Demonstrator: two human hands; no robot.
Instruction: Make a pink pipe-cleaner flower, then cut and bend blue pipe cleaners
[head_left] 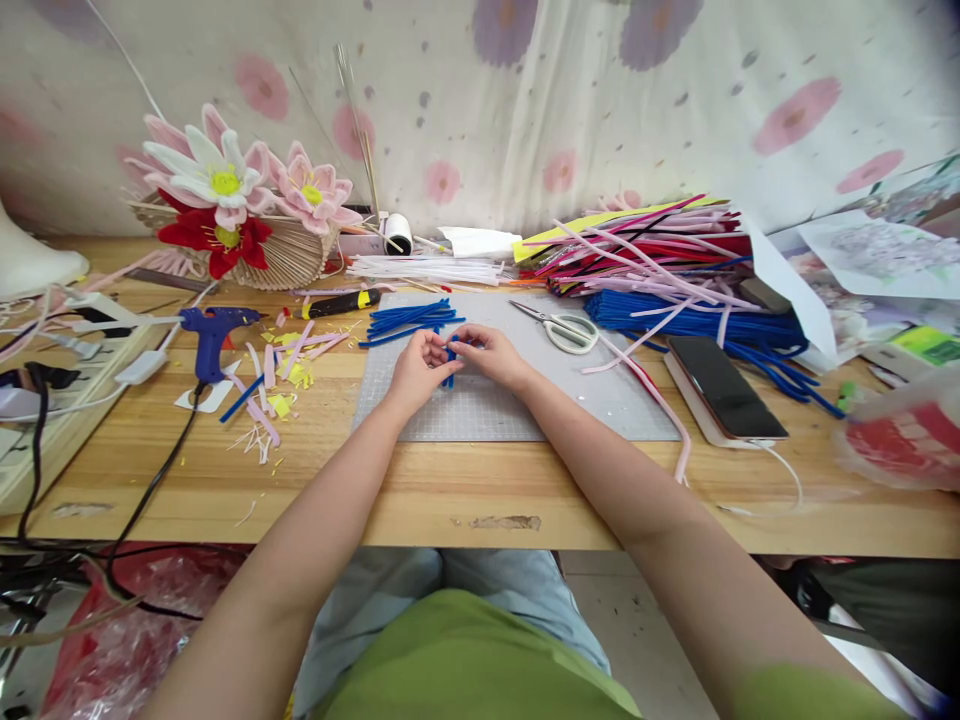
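Above the grey cutting mat [510,425], my left hand [417,368] and my right hand [486,352] meet with their fingertips close together. Both are closed on a short piece of blue pipe cleaner [448,380], whose lower end sticks out below the fingers. Fingers cover most of this piece. Just beyond my hands lies a small bunch of blue pipe cleaners [409,318] on the mat. Scissors with pale handles [571,333] rest on the mat to the right, blades pointing away to the left.
A blue glue gun [214,340] stands at left by yellow and pink scraps [281,375]. A yellow-black cutter [341,303] lies behind them. Pipe cleaner flowers [225,185] stand at back left. Bundled pipe cleaners [645,250] and a phone [724,385] are right.
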